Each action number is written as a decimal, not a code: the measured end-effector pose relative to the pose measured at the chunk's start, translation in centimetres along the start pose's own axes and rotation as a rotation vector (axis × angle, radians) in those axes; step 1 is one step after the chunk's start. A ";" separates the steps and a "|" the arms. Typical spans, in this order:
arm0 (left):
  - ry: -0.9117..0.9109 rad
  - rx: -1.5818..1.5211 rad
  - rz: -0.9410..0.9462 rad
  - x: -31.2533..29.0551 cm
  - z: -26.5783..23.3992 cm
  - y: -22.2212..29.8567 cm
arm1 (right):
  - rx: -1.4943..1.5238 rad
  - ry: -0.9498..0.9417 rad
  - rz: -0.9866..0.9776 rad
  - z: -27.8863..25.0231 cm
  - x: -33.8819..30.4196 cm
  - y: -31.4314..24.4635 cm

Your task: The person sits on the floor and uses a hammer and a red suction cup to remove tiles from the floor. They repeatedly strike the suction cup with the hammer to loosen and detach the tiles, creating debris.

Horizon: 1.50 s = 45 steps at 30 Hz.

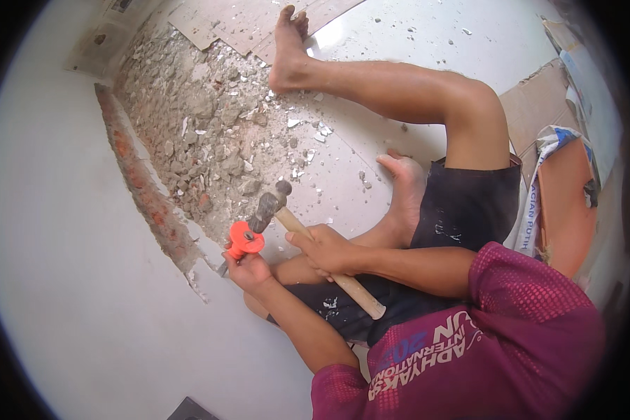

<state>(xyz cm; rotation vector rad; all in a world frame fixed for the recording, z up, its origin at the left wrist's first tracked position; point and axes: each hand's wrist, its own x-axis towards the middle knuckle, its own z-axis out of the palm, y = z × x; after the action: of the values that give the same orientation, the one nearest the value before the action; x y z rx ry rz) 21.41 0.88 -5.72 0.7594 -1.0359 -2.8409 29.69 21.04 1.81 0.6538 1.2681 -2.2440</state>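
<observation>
A chisel with a round orange hand guard (239,245) is gripped in my left hand (250,273). Its blade tip points down-left at the lower end of a rough groove (143,189) in the white wall, where red brick shows; whether it touches cannot be made out. My right hand (329,249) is wrapped around the middle of a hammer's wooden handle (360,294). The dark metal hammer head (267,208) is right beside the chisel's struck end, close to or against it.
Broken plaster and brick rubble (203,112) lies along the wall foot, with chips scattered over the pale floor tiles (357,140). Cardboard (224,24) lies beyond it. My bent legs (399,91) frame the floor. At right are a torn sack (532,203) and an orange-brown panel (567,203).
</observation>
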 end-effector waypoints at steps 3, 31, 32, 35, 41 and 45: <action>0.010 0.030 0.033 0.6 -0.7 0.5 | 0.092 0.117 -0.084 -2.7 -0.5 -1.9; 0.003 -0.070 -0.015 -1.6 -0.3 -0.7 | 0.467 0.250 -1.439 -12.6 -8.9 -20.2; 0.008 -0.068 -0.004 -1.5 -0.2 -0.8 | 0.183 0.754 -1.427 -11.7 -9.5 -20.2; 0.017 -0.044 0.012 -1.5 0.1 -0.9 | 0.377 0.614 -1.417 -11.7 -9.3 -20.2; 0.054 -0.070 0.029 -1.2 -0.2 -0.5 | 0.608 0.524 -0.909 -4.1 -5.3 -12.5; 0.042 0.020 -0.036 -2.2 2.0 0.3 | -0.156 0.002 0.073 1.1 -0.9 0.2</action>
<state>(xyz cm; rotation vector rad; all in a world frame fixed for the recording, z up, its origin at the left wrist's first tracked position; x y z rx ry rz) 22.45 2.27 -3.23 0.8438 -1.0570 -2.8360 30.31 20.15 2.66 0.6339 1.3813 -2.0626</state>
